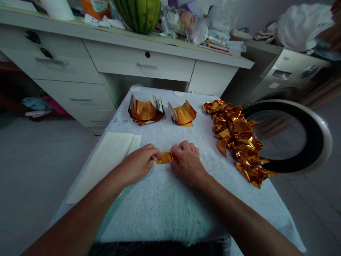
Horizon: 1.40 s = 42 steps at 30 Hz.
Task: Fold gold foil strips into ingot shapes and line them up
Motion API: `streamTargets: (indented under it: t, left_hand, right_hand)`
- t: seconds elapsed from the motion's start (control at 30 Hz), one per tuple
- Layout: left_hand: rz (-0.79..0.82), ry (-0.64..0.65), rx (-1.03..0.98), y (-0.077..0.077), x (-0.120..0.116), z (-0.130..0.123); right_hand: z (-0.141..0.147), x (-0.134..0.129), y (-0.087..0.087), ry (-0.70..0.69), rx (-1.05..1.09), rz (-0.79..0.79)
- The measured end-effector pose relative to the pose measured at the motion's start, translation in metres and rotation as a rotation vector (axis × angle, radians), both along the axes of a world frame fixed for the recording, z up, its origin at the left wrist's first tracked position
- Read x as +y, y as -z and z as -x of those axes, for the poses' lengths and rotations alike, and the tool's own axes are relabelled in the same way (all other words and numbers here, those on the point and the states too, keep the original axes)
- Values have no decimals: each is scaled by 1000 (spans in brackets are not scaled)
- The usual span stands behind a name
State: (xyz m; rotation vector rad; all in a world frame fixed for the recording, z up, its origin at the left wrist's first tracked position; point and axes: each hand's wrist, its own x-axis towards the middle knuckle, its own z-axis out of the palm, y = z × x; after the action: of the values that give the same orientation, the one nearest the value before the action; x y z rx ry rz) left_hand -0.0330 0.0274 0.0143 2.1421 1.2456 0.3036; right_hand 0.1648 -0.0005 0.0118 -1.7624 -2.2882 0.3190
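A narrow folded strip of gold foil paper [165,158] lies low over the cloth-covered table. My left hand [142,160] pinches its left end between thumb and curled fingers. On the other end, my right hand [188,163] closes with thumb and fingertips, hiding that part of the strip. Beyond the hands stand two curled stacks of gold foil sheets, a larger left stack [144,110] and a smaller right stack [185,113]. A heap of folded gold foil pieces [237,135] runs along the table's right side.
Pale paper sheets [106,153] lie at the table's left. Behind is a white drawer cabinet [141,65] bearing a watermelon [138,14] and clutter. A washing machine's open round door [317,138] stands close to the table's right edge.
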Motion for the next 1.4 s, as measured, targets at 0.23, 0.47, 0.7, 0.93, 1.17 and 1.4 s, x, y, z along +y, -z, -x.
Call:
streamTargets:
  t: [0.23, 0.47, 0.7, 0.93, 1.17, 1.4]
  left_hand:
    - [4, -4, -30, 3, 0, 1]
    - [25, -14, -35, 2, -1, 1]
    - [17, -2, -48, 4, -2, 3]
    - [12, -9, -54, 1, -5, 1]
    - [-23, -52, 47, -1, -9, -4]
    - [-55, -74, 68, -5, -14, -7]
  right_hand:
    - [-17, 4, 3, -1, 62, 5]
    - [-33, 9, 2, -34, 87, 60]
    - [-40, 11, -6, -88, 76, 161]
    - [-48, 14, -9, -146, 176, 129]
    - [-34, 12, -12, -282, 255, 55]
    - [-25, 12, -6, -314, 223, 7]
